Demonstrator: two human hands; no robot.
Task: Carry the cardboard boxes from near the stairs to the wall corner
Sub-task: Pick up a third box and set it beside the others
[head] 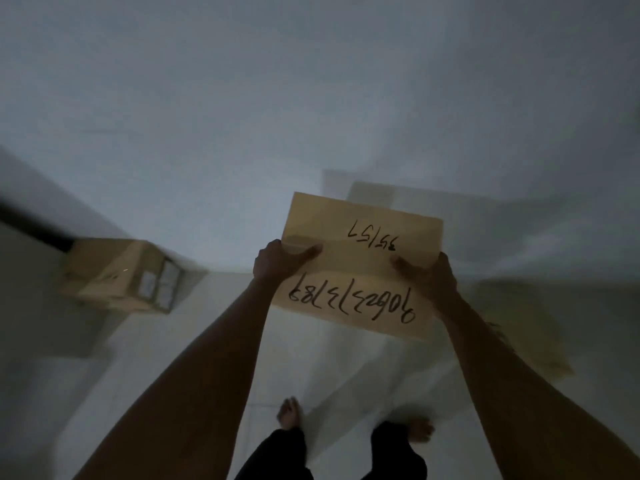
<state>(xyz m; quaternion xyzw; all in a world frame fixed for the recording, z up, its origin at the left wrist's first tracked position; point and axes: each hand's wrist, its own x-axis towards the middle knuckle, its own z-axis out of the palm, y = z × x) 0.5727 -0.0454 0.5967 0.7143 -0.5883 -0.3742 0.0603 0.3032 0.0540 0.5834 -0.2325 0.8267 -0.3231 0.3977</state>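
Note:
I hold a flat tan cardboard sheet [360, 268] with black handwritten numbers out in front of me, above the floor. My left hand [277, 259] grips its left edge, thumb on top. My right hand [429, 275] grips its right edge the same way. A closed brown cardboard box [117, 273] with white labels on one side sits on the floor at the left, blurred. Another pale cardboard box [370, 194] shows faintly behind the sheet, by the wall.
White tiled floor [214, 341] runs to pale walls [242, 116]. A dark strip [34, 223] crosses the far left. A flat tan piece [533, 341] lies on the floor at right. My bare feet [289, 414] stand at the bottom.

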